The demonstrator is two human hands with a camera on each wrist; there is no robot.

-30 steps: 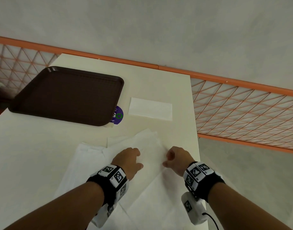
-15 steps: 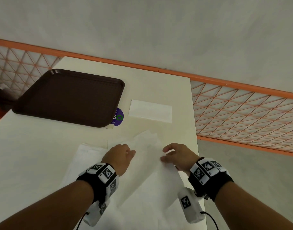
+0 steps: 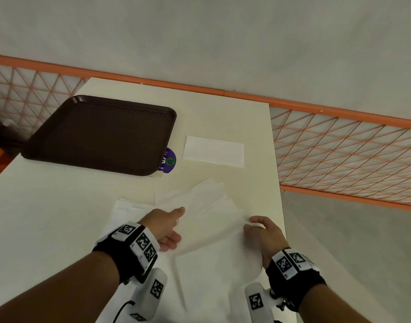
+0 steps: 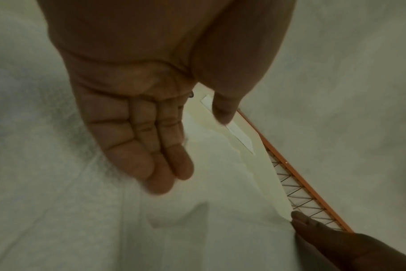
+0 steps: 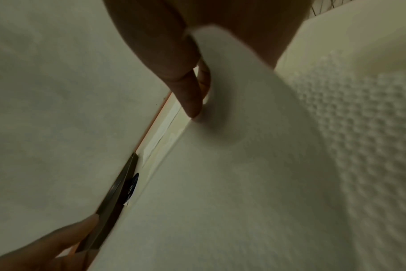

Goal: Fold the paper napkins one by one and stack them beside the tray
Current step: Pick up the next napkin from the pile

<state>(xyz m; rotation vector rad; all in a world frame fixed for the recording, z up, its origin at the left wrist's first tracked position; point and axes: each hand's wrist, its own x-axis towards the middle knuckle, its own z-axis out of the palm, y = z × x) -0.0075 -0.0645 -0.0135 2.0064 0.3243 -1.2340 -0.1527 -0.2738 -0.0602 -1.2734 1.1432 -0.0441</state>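
A loose pile of unfolded white napkins [image 3: 134, 213] lies on the cream table [image 3: 60, 206] in front of me. My right hand [image 3: 253, 226] pinches the right edge of the top napkin [image 3: 213, 224] and holds it raised off the pile. The sheet drapes over that hand's fingers [image 5: 188, 91] in the right wrist view. My left hand [image 3: 174, 227] hovers at the napkin's left side. Its fingers [image 4: 151, 155] are straight and together and hold nothing. One folded napkin [image 3: 212, 151] lies flat to the right of the brown tray [image 3: 95, 134].
A purple round sticker [image 3: 168, 160] peeks out from under the tray's near right corner. The table's right edge [image 3: 278, 183] runs close to my right hand. Beyond it stands an orange mesh railing [image 3: 339, 155] above a grey floor.
My hands have drawn apart. The right hand has raised the top napkin's edge off the pile. The left hand has uncurled from a loose fist to straight fingers.
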